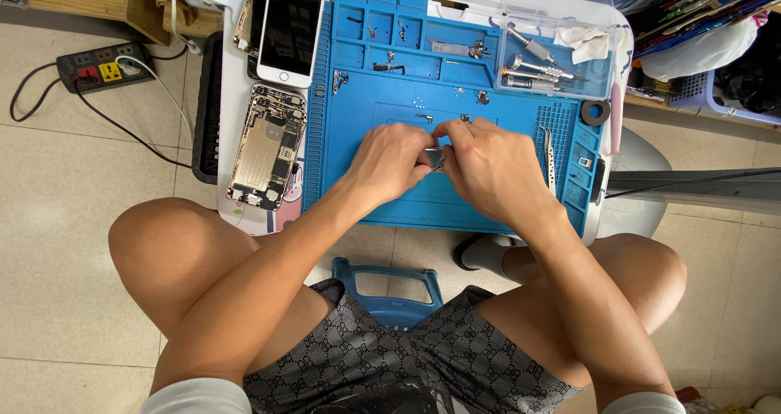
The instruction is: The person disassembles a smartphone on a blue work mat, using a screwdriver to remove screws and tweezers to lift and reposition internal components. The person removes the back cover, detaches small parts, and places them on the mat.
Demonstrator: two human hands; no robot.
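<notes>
- Blue repair mat (390, 194): our left hand (389, 163) and right hand (488, 170) pinch one small metal part (434, 159) together.
- Opened phone (267, 147), nine o'clock.
- Tweezers (550, 159), three o'clock.

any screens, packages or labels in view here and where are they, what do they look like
Phone screen: detached white-framed panel, dark and unlit, lying face up at the table's upper left, beside the blue mat.
Clear plastic box: rectangular, see-through, at the mat's upper right, holding metal tools and a white tissue.
Opened phone body: below the screen, gold-toned, insides exposed, no display.
No readable label shows; both hands pinch a small metal part mid-mat.
</notes>
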